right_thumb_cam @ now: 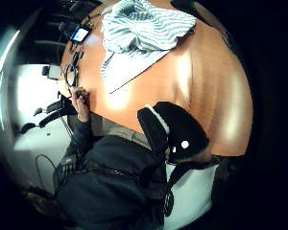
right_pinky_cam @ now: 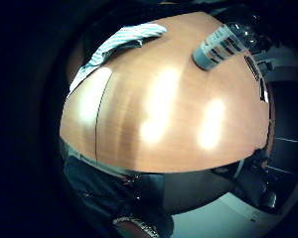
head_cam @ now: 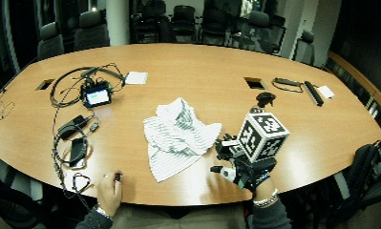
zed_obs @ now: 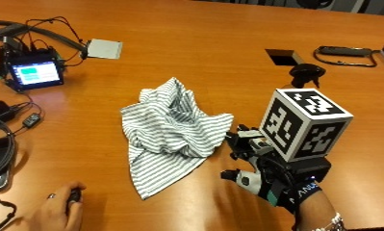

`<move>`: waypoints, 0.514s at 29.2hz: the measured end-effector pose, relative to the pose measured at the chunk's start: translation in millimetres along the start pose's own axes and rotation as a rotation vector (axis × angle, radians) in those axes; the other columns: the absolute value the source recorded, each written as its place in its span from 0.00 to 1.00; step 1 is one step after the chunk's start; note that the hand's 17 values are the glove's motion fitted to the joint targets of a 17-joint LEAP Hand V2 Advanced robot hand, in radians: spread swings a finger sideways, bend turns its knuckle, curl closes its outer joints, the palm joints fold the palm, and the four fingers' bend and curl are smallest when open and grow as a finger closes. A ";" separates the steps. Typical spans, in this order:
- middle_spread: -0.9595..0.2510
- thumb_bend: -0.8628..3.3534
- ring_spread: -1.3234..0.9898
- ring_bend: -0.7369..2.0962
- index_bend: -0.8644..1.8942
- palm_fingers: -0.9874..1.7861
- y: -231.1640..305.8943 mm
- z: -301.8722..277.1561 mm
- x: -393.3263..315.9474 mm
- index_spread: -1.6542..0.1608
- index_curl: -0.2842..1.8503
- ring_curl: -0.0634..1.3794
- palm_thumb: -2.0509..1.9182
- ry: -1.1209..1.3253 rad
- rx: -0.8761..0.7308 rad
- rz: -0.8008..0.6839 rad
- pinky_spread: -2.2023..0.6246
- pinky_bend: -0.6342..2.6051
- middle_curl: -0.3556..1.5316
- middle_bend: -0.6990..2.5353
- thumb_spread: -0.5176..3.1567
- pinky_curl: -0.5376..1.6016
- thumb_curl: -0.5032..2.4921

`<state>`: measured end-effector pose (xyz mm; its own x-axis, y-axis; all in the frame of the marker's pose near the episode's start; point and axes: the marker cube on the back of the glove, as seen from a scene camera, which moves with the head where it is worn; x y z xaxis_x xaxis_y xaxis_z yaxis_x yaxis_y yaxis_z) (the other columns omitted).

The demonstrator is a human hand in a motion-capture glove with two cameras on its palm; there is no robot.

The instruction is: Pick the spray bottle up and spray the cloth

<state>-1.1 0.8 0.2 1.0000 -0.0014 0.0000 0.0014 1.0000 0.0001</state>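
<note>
Striped cloth (zed_obs: 172,134) crumpled mid-desk (zed_obs: 198,53), gloved right hand (zed_obs: 268,175) hovering just beside it, finger state cannot be told, spray bottle (right_pinky_cam: 223,44) standing beyond the hand, apart from it.

Bare wood of the oval wooden conference table (zed_obs: 198,43) lies open around the black-gloved right hand (zed_obs: 268,175) near the near edge. The crumpled green-and-white striped cloth (zed_obs: 169,134) lies just beside it. The black-capped clear spray bottle (zed_obs: 305,75) stands beyond, toward the far edge, beside a rectangular cable port (zed_obs: 282,57).
</note>
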 end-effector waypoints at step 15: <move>0.75 0.25 0.56 0.35 0.39 0.47 -5.9 0.0 -6.6 0.69 0.24 0.15 0.63 0.000 -0.006 -0.025 0.86 0.29 0.28 0.27 0.41 0.34 0.21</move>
<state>-7.7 -5.1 0.2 0.9997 -0.0264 -0.0002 0.0264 0.9996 -0.0060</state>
